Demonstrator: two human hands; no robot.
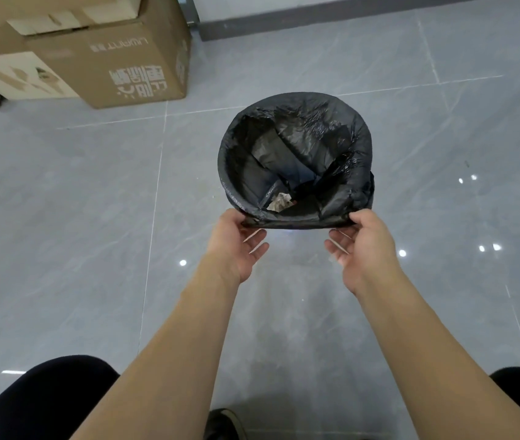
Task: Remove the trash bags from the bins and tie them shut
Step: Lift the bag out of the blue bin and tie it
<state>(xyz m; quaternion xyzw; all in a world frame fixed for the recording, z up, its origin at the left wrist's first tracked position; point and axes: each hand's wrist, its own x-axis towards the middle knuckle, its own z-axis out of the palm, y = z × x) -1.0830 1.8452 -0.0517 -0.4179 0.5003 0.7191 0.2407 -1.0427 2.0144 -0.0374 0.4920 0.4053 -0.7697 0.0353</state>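
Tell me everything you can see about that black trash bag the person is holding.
The black trash bag is thin, glossy, crinkled plastic, its mouth open and folded over a round rim; the bin itself is hidden. It stands on the grey tiled floor. Inside lie a crumpled pale scrap and dark folds. The left hand and right hand pinch its near edge, pulling it straight between them.

We see a glossy black trash bag, with a pale whitish-grey scrap of crumpled paper inside it. The floor is light grey tile with faint cloudy streaks and thin white grout lines. The cardboard boxes are brown, one printed with white lettering and marks. Our trousers are black, and the baseboard is dark grey.
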